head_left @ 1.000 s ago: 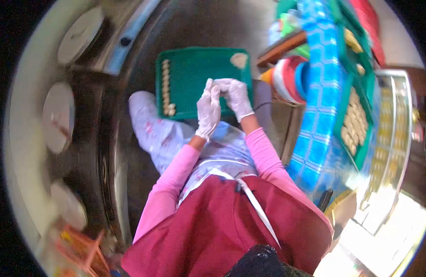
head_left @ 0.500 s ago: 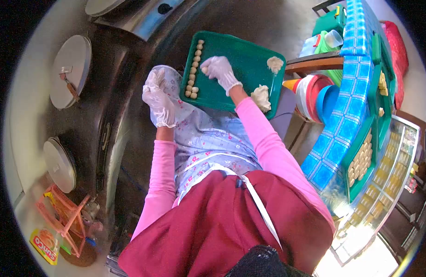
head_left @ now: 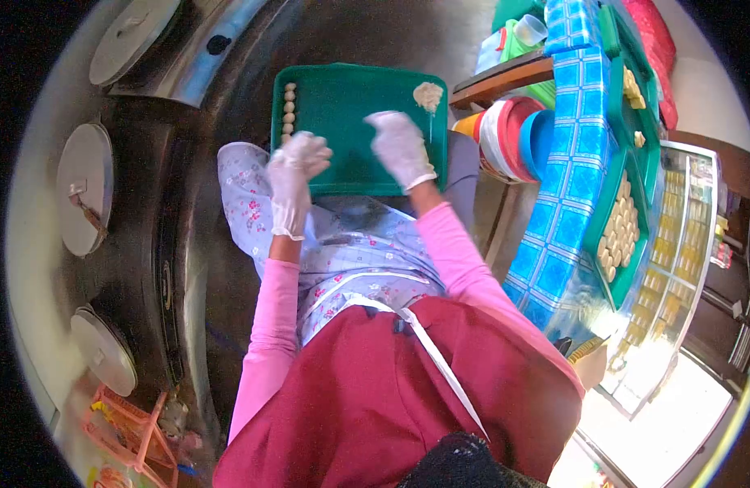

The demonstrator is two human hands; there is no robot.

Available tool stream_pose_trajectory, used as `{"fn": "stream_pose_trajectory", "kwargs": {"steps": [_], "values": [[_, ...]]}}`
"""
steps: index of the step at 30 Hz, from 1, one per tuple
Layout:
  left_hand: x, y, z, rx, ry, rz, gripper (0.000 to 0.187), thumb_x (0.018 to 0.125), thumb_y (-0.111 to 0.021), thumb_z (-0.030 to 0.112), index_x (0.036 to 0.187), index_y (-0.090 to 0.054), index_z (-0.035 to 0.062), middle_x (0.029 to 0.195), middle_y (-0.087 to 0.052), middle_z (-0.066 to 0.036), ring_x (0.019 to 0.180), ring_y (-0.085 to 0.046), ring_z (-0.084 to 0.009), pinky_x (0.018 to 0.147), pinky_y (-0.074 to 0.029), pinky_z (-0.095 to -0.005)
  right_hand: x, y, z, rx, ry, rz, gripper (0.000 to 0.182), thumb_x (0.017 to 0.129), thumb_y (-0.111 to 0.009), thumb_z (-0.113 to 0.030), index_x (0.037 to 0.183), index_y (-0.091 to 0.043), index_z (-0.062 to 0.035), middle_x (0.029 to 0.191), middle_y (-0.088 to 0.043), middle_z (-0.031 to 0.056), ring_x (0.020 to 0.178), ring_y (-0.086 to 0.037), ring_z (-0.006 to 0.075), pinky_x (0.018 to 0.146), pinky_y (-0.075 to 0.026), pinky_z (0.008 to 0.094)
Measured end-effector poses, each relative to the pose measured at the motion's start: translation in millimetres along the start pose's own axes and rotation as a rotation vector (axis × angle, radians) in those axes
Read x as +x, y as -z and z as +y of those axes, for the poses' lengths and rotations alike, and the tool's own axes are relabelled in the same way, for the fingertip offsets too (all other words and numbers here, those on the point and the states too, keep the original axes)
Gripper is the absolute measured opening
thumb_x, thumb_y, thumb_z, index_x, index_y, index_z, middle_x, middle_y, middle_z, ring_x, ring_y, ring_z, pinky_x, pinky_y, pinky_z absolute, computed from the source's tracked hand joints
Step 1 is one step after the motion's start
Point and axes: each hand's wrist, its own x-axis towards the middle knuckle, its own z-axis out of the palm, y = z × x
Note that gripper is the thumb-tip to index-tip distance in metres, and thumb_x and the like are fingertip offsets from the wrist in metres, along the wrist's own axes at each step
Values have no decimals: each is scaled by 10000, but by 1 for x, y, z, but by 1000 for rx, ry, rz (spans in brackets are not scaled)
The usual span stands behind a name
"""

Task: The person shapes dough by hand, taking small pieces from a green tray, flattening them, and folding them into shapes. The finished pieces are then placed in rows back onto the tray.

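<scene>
A green tray [head_left: 350,98] rests across the lap. Along its left side runs a row of small dough balls [head_left: 289,107]. Pale crumbly dough [head_left: 428,97] lies in its upper right corner. My left hand [head_left: 293,175], in a clear glove, is over the tray's lower left corner with its fingers curled; anything inside is hidden. My right hand [head_left: 399,150], gloved too, is blurred above the right half of the tray, and its fingertips are smeared by motion. The two hands are apart.
To the right stands a counter with blue tiles [head_left: 554,191], bearing green trays of dough pieces [head_left: 619,232]. Stacked red and blue tubs [head_left: 537,142] sit beside it. Round lids [head_left: 86,187] are at the left, above an orange plastic rack [head_left: 131,431].
The view has shifted, and the tray appears farther left. My right hand has moved from the row of balls to the tray's right half. My left hand has come over the tray's lower left corner.
</scene>
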Motion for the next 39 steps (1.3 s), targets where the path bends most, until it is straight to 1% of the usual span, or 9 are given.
{"fn": "stream_pose_trajectory", "kwargs": {"steps": [7, 10, 15, 20, 23, 30, 33, 38, 39], "values": [[17, -79, -98, -151, 668, -618, 254, 942, -504, 150, 1075, -584, -51, 979, -671, -203, 818, -675, -294, 702, -587, -385, -25, 41, 98, 10, 296, -392, 152, 763, -548, -109, 842, -675, -82, 831, -631, 161, 833, -625, 341, 725, -488, 440], [17, -105, -123, -346, 644, -612, 247, 957, -484, 154, 1122, -574, -7, 1010, -663, -173, 847, -672, -302, 734, -587, -433, -23, 53, 99, -70, 174, -582, 192, 784, -595, -153, 912, -683, -41, 854, -631, 190, 867, -622, 353, 744, -484, 427], [32, -130, -141, -428, 783, -403, 200, 966, -450, 140, 1078, -585, 45, 1030, -660, -115, 900, -667, -279, 789, -575, -437, -38, 58, 88, -175, 62, -312, 213, 750, -629, -249, 752, -667, -40, 733, -626, 182, 707, -624, 371, 626, -490, 442], [47, -115, -198, -272, 408, -649, 172, 950, -474, 127, 1034, -605, 54, 987, -675, -102, 892, -667, -263, 786, -568, -368, -68, 71, 70, 341, -412, -203, 170, 657, -728, -201, 662, -650, -49, 606, -610, 104, 534, -574, 212, 508, -437, 338], [74, -108, -225, -666, 639, -762, 140, 915, -551, 119, 1029, -611, 65, 949, -679, -84, 879, -656, -233, 805, -548, -328, -71, 94, 37, 919, -805, -153, 159, 617, -791, -71, 679, -646, -50, 622, -577, -21, 527, -481, 52, 470, -355, 217], [46, -112, -197, -574, 574, -467, 182, 971, -456, 164, 991, -575, 28, 996, -634, -130, 921, -639, -282, 799, -551, -386, -52, 142, 2, 1370, -766, -24, 96, 718, -736, -20, 769, -656, -8, 716, -639, 58, 543, -533, 70, 496, -394, 193], [13, -113, -124, -934, 771, -662, 214, 983, -402, 67, 1129, -534, -15, 1118, -608, -130, 1096, -587, -245, 1006, -482, -378, -46, 107, 26, 862, -406, 21, 93, 808, -700, -124, 817, -677, -34, 853, -685, 83, 730, -618, 132, 647, -481, 252], [22, -96, -111, -230, 28, -365, 275, 935, -467, -36, 1208, -490, -61, 1131, -587, -172, 1085, -587, -250, 957, -520, -358, -13, 67, 51, -67, 415, 121, 103, 821, -642, -156, 792, -671, -61, 813, -658, 91, 811, -628, 258, 707, -498, 349], [16, -97, -86, -453, 190, -259, 273, 927, -477, -47, 1199, -491, -67, 1131, -585, -179, 1080, -588, -260, 948, -525, -349, -9, 52, 71, -361, 189, 97, 84, 804, -633, -162, 811, -648, -79, 804, -641, 88, 773, -618, 271, 678, -497, 385]]}}
